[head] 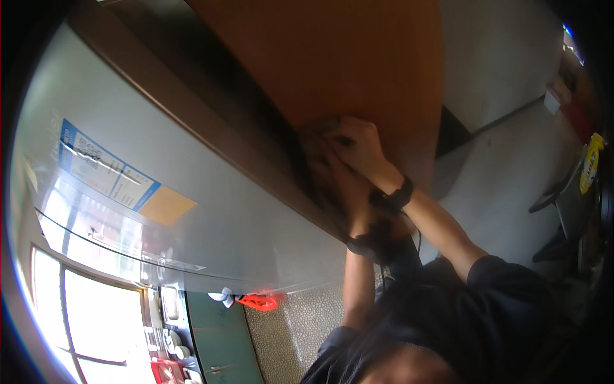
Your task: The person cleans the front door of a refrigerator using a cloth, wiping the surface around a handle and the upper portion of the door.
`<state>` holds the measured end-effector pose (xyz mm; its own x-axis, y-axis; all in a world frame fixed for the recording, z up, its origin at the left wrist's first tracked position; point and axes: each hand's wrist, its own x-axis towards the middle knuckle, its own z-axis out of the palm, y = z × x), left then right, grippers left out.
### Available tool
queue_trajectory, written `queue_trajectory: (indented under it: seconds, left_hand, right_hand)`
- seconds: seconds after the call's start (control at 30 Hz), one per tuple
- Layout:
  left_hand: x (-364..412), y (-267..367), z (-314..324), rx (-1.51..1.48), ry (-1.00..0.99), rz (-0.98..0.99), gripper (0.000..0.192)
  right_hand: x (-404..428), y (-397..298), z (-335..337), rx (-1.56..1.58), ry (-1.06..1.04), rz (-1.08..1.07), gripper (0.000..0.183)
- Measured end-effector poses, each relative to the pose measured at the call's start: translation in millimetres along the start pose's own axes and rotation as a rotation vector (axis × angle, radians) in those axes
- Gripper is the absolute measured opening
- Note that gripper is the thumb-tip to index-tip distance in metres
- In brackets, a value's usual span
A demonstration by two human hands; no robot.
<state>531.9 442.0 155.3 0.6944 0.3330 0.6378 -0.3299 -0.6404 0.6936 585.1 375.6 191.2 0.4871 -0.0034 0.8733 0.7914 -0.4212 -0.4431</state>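
Both hands meet in shadow in front of a brown-orange panel [336, 62], beside the dark edge of a large grey appliance door [230, 211] that looks like a refrigerator's. My right hand [360, 144] is bent at the wrist, its fingers curled and pointing left, over or against my left hand. Lower and partly covered, my left hand [340, 185] reaches up along the dark gap; its fingertips blur into the shade. Whether either hand holds something small cannot be made out. Each wrist wears a black band [405, 194], and a thin dark cable hangs near them.
A blue and white label [105, 165] bearing writing sticks to the appliance door. Lower left are a window [96, 317], a sink [171, 305], bowls, a red container [167, 370] and green cabinets [218, 336]. A yellow packet [591, 163] lies at the far right.
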Motion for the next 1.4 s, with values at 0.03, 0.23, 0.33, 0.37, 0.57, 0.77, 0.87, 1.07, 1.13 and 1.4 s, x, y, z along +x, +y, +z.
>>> queue_trajectory:
  seconds: [0.03,0.23,0.33,0.37,0.57,0.77,0.87,1.07,1.13,1.4]
  left_hand:
    - [1,0,2,-0.099,-0.020,-0.041,0.063]
    - [13,17,12,0.538,-0.036,0.198,0.080]
    - [9,25,15,0.284,0.041,0.144,0.082]
    - [11,27,15,0.342,0.038,0.147,0.082]
    - [33,36,10,0.450,0.026,0.206,0.082]
    - [28,32,23,0.219,0.043,0.173,0.080]
    - [42,50,20,0.264,0.035,0.209,0.081]
    - [42,73,28,0.335,0.068,0.293,0.083]
    - [42,73,31,0.331,0.066,0.282,0.084]
    - [57,86,41,0.269,0.051,0.429,0.077]
  right_hand:
    - [2,0,-3,-0.065,-0.006,-0.023,0.011]
    - [25,4,-24,-0.022,0.045,-0.022,0.013]
    - [14,8,-25,0.015,0.059,-0.005,0.010]
    - [13,10,-23,0.018,0.045,0.000,0.010]
    - [46,-3,-35,0.000,0.053,-0.099,0.006]
    - [39,14,-37,0.019,0.031,-0.088,0.005]
    - [63,2,-53,0.004,0.002,-0.117,0.006]
    - [65,14,-67,0.066,0.125,-0.170,0.011]
    - [61,20,-72,0.096,0.074,-0.111,0.012]
    - [73,26,-84,0.138,0.095,-0.099,0.013]
